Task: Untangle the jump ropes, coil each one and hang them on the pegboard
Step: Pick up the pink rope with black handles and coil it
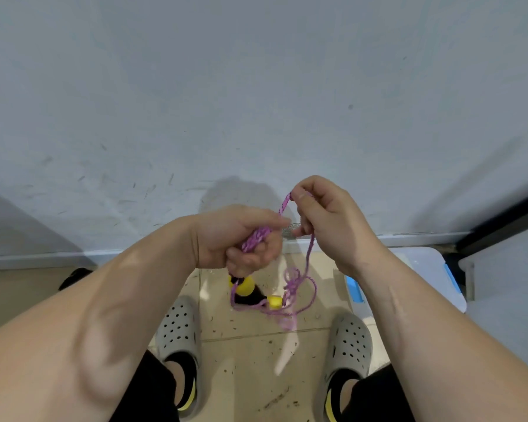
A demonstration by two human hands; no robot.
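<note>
The left hand (226,236), raised mid-scene, curls its fingers (247,260) round a bunch of coiled purple jump rope (258,237). The right hand (329,217), just right and slightly farther, pinches one strand between thumb and forefinger. Loose loops and yellow handles (246,286) dangle beneath, over tiled floor (250,360) between grey clogs (180,327); a white box (424,263) sits right
</note>
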